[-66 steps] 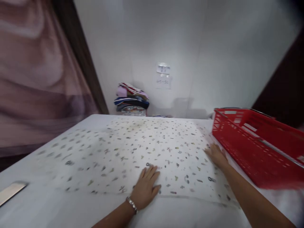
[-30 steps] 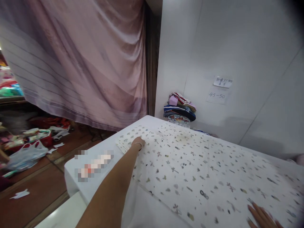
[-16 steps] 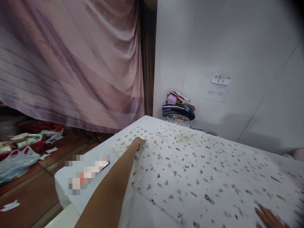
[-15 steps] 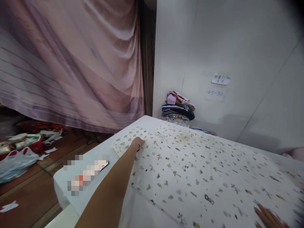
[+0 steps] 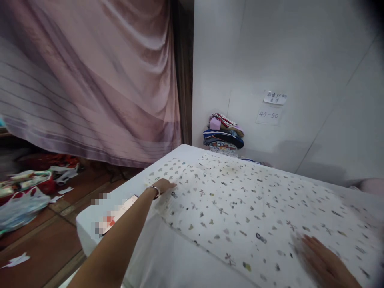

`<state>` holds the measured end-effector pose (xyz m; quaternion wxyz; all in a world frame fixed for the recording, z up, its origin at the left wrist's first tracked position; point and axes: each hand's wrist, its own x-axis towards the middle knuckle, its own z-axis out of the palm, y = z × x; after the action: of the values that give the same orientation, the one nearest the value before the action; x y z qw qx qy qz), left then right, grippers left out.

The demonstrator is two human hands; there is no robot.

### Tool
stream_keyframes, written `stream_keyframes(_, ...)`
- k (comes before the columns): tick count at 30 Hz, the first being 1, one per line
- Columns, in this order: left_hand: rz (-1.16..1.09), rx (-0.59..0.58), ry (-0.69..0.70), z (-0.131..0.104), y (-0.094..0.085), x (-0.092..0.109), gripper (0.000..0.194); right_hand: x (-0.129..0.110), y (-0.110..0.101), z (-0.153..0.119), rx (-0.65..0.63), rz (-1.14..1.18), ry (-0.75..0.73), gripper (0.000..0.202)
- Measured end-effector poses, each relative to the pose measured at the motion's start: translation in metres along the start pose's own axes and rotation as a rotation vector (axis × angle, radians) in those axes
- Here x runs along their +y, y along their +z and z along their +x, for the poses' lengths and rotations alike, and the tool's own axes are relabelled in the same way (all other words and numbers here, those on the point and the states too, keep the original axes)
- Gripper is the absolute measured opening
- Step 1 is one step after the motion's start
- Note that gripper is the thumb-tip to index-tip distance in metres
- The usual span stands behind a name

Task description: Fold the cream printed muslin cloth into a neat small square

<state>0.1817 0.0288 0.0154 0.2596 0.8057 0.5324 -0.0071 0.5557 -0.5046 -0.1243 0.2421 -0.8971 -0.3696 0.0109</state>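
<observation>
A white cloth [image 5: 240,208] printed with small grey, green and dark motifs lies spread over the white table. My left hand [image 5: 163,186], with a bracelet at the wrist, rests on the cloth near its far left part. One finger stretches to the right; the others are mostly hidden. Close to that hand, the cloth's near left edge shows slight creases. At the lower right, my right hand [image 5: 325,260] lies flat over the cloth with its fingers extended, somewhat blurred by motion.
A phone [image 5: 121,210], partly pixelated, lies by the table's left edge. Folded fabrics [image 5: 223,134] are stacked beyond the far edge, against a white wall with paper notes [image 5: 268,115]. A pink curtain [image 5: 129,80] hangs at left; plastic bags [image 5: 27,206] sit on the floor.
My left hand has moved left and slightly nearer along the cloth. My right hand has come further into view, sliding left and up. The cloth's near left edge has shifted a little.
</observation>
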Motion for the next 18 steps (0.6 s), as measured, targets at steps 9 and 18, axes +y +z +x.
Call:
stream_keyframes(9, -0.206, -0.057, 0.001, -0.048, 0.02, -0.049, 0.028, -0.195, 0.0, 0.005, -0.498, 0.393, -0.147, 0.045)
stream_keyframes(18, -0.538, -0.019, 0.036, -0.087, 0.014, -0.008, 0.017, -0.401, 0.053, 0.018, -0.583, 0.701, -0.408, 0.059)
